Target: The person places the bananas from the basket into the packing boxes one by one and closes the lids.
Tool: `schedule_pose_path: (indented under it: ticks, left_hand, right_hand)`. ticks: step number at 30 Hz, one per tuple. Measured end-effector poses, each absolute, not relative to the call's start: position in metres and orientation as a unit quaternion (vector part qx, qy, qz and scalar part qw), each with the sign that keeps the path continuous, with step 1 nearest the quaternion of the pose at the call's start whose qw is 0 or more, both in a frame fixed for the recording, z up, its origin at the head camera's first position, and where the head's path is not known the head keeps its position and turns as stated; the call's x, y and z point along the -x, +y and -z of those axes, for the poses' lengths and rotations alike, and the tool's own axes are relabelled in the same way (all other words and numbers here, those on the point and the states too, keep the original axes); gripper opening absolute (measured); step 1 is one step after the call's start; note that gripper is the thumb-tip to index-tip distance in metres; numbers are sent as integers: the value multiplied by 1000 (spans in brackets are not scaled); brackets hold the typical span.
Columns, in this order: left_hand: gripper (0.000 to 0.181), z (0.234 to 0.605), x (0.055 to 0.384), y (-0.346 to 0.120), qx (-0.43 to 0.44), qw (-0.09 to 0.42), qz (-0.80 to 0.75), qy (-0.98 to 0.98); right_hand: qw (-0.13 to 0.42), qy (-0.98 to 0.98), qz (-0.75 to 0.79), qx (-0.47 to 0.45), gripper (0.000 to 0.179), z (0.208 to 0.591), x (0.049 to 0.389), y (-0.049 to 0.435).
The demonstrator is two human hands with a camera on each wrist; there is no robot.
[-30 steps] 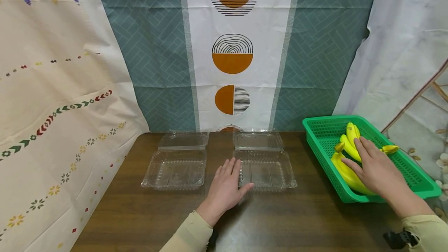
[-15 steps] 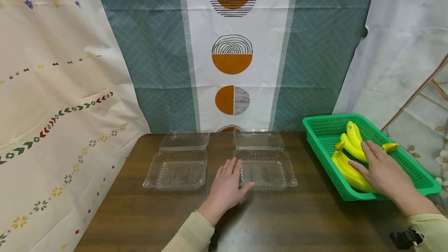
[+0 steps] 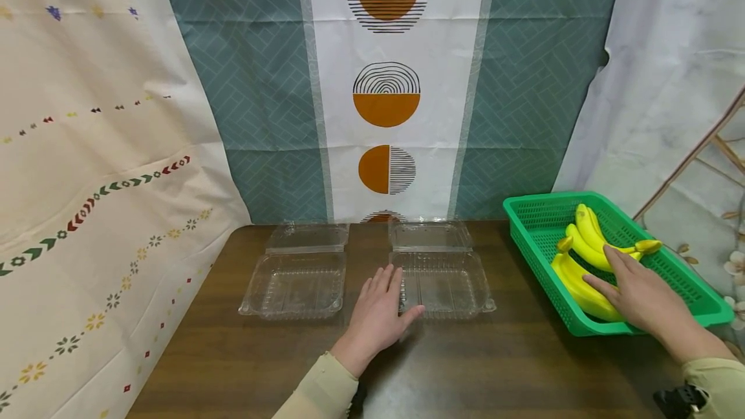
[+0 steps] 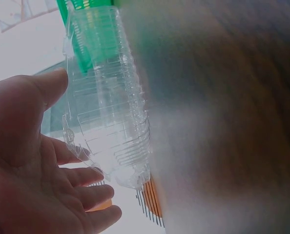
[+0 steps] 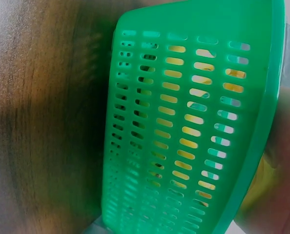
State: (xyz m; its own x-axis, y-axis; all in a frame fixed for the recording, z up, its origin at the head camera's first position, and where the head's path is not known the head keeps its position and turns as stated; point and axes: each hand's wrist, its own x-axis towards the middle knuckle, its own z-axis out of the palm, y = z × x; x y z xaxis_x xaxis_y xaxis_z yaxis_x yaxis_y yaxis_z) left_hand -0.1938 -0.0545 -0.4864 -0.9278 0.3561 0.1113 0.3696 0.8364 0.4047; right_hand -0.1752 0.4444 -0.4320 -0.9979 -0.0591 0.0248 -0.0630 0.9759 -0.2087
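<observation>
My left hand point(image 3: 378, 315) hovers with straight fingers at the left edge of the right-hand clear plastic clamshell box point(image 3: 445, 283), thumb spread to the right; the left wrist view shows nothing in its palm. A second clear clamshell box point(image 3: 302, 283) lies to the left, lid raised back like the first. On the right, my right hand point(image 3: 646, 290) reaches over the near side of a green plastic basket point(image 3: 526, 264), fingers extended above yellow bananas point(image 3: 584, 290) inside. More bananas point(image 3: 588, 231) lie farther back in it. In the right wrist view the basket wall point(image 5: 169, 122) hides most of the hand.
The boxes and basket stand on a brown wooden table point(image 3: 244, 367). A patterned curtain point(image 3: 390, 102) hangs right behind the table, a cream cloth point(image 3: 116, 212) borders the left, and a pale floral cloth point(image 3: 681, 115) is behind the basket.
My right hand has drawn slightly back toward the near right over the basket, uncovering more of the bananas. The left hand and both boxes stay in nearly the same place.
</observation>
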Motion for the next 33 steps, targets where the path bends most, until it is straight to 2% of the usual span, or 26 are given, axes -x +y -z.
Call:
schedule_pose_path:
  ticks: [13, 33]
  left_hand:
    - [93, 488, 195, -54, 189, 16, 211, -959]
    - [94, 488, 194, -54, 190, 16, 217, -957]
  right_hand:
    - [-48, -995, -92, -15, 102, 430, 180, 443]
    - [-58, -992, -97, -59, 91, 432, 185, 438]
